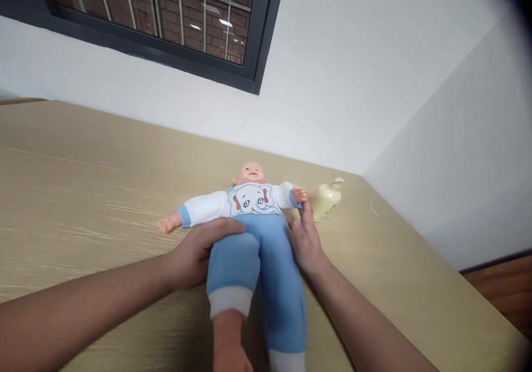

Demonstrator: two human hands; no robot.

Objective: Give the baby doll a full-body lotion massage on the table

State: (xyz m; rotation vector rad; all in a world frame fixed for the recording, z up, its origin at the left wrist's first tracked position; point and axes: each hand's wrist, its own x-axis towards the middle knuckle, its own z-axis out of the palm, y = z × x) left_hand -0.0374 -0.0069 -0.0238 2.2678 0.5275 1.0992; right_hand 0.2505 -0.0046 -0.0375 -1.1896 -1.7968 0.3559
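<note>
A baby doll [251,200] lies on its back on the table, its head away from me and its arms spread. It wears a white top with an elephant picture and blue trousers with white cuffs. One leg, on the left, is raised and bent toward me. My left hand [193,253] grips the doll at that hip, with the thumb over the upper thigh and the other fingers hidden. Against the doll's other side rests my right hand [306,241], fingers stretched out beside the doll's small hand. Just beyond those fingers stands a cream pump bottle [327,200].
The wooden table [83,194] meets a white wall [332,72] at the back. A dark-framed window [253,45] with bars is above. A thin, pale strip [373,208] lies right of the bottle. Brown wood [507,289] shows at the lower right.
</note>
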